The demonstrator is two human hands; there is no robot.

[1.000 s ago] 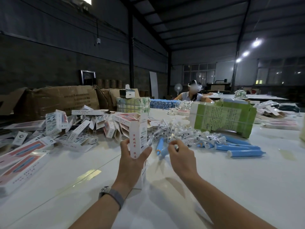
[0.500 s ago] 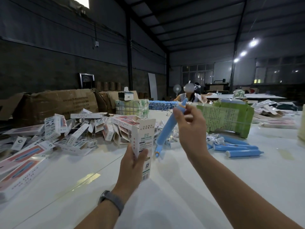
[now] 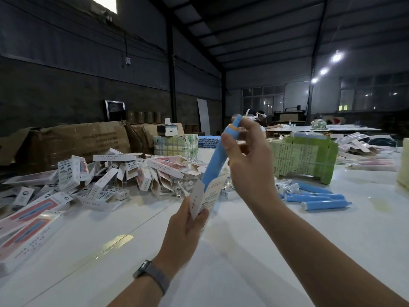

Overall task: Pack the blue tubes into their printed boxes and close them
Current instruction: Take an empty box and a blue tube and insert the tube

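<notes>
My left hand [image 3: 184,227] grips a white printed box [image 3: 207,196] upright, its top flap open. My right hand [image 3: 247,165] pinches a blue tube [image 3: 218,158] near its upper end and holds it slanted, with its lower end inside the box's open mouth. Several more blue tubes [image 3: 318,199] lie on the white table [image 3: 243,251] to the right. A heap of printed boxes [image 3: 106,180] lies at the left.
A green paper-wrapped bundle [image 3: 303,158] stands behind the loose tubes. Small clear-wrapped pieces [image 3: 183,187] litter the middle. Brown cartons [image 3: 73,142] line the far left edge. Long flat boxes [image 3: 28,220] lie at the near left. A person sits at the table's far end.
My right hand picked a blue tube off the table, lifted it, and lowered its end into the open box. My left hand tilted the box toward the tube.
</notes>
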